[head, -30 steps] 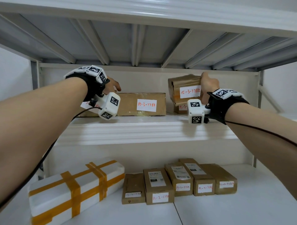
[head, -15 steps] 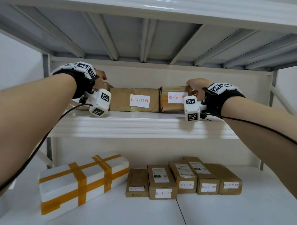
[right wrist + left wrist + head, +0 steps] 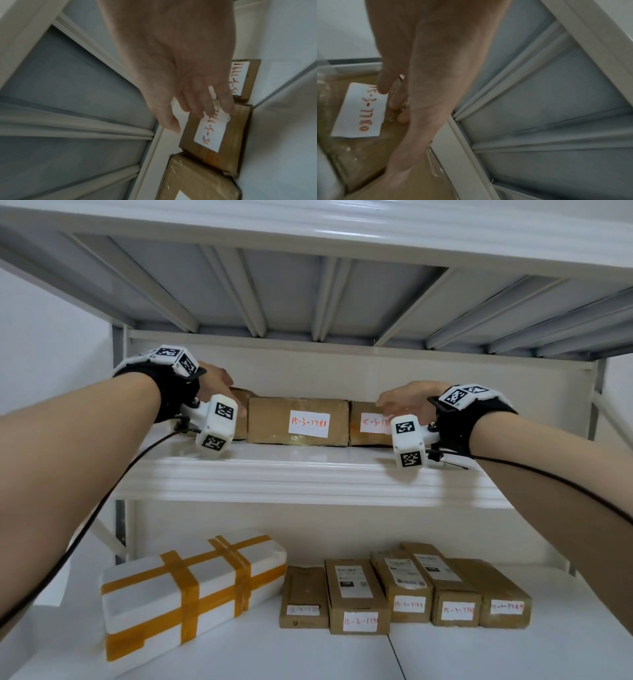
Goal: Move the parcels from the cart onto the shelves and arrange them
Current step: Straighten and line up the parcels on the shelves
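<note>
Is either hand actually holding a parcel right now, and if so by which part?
Neither grips one. The left hand rests on the left parcel's top; the right hand hangs open by the right parcel.

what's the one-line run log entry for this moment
left hand on parcel 15-3-7780 | right hand open over right parcel | upper shelf

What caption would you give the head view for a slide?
Both hands, left hand and right hand, reach to a row of brown parcels on the upper shelf; more parcels lie below.
</note>
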{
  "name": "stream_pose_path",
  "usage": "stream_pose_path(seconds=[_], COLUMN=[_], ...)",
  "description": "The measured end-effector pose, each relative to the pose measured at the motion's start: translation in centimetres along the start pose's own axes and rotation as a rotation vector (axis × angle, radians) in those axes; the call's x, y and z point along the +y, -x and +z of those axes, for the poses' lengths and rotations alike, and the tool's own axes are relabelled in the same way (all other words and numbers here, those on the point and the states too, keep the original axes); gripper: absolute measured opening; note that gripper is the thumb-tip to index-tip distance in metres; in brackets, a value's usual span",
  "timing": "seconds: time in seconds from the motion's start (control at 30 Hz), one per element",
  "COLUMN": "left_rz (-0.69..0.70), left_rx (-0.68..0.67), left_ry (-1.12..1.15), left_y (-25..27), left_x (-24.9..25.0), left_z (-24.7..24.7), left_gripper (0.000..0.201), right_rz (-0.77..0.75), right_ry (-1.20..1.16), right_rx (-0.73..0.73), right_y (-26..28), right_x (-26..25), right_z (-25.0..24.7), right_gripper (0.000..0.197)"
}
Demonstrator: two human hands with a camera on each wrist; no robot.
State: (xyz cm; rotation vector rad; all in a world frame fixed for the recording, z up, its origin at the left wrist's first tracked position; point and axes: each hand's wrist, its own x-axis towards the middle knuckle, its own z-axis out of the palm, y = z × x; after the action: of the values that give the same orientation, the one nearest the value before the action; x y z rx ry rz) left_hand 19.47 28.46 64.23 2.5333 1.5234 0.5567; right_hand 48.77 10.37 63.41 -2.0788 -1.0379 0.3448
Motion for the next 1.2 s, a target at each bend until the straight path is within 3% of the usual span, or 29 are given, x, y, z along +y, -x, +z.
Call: stream_pose_path(seconds=[0.03,0.1,0.2,0.27,0.37,0.4,0.47,0.53,0.6,0.63,0.97,1.1,1.2], left_rz=[0.036,0.067,0.109,0.162,0.235,0.266,0.303,0.319,0.316,0.323,0.424,0.453,0.468], left_rx=[-0.082,-0.16,-0.146,-0.088,0.043,0.036,-0.165,-0.361,-0.406,-0.413,-0.296,-0.35,-0.331], left_ry=[0.048,0.166,0.118,0.086,0.074,0.063,0.074,0.059,-0.012,-0.042,-0.104,-0.03,0.032], left_y=[0.0,0.2,0.1,0.5,1.2,1.2,1.5,1.7,1.7,1.8,2.0,1.6,2.5], left_x=[0.1,0.3,1.0,1.9,3.8,4.6,6.2,7.4,8.4,8.9,9.9,8.9,8.6], left_z=[0.3,1.1,1.5,1.4,0.7,0.6,0.6,1.2,1.9,2.1,2.3,2.1,2.2], left_gripper=[0.114,0.116,0.1,0.075,0.039,0.033,0.023,0.038,0.067,0.068,0.051,0.056,0.038], right_rz=[-0.02,-0.055,-0.087,-0.097,-0.142,-0.157,-0.167,-0.166,-0.154,-0.142,0.012,0.019,0.02], right_ry=[0.023,0.045,0.022,-0.052,-0.052,-0.019,0.032,0.039,0.018,0.003,0.124,0.116,0.095], right_rx=[-0.05,-0.112,-0.146,-0.172,-0.208,-0.224,-0.249,-0.22,-0.176,-0.154,0.099,0.095,0.082], right_y=[0.3,1.0,1.7,2.1,2.6,2.7,2.8,3.0,3.3,3.4,2.0,2.8,3.5], right_x=[-0.2,-0.6,-1.2,-1.7,-2.4,-2.7,-3.1,-3.3,-2.9,-2.5,4.9,5.2,4.6], right_z=[0.4,1.4,2.1,2.4,3.4,3.6,4.1,3.8,2.8,2.2,-4.9,-4.0,-3.0], right_gripper=[0.044,0.047,0.028,0.019,0.033,0.036,0.037,0.035,0.033,0.033,0.023,0.019,0.024])
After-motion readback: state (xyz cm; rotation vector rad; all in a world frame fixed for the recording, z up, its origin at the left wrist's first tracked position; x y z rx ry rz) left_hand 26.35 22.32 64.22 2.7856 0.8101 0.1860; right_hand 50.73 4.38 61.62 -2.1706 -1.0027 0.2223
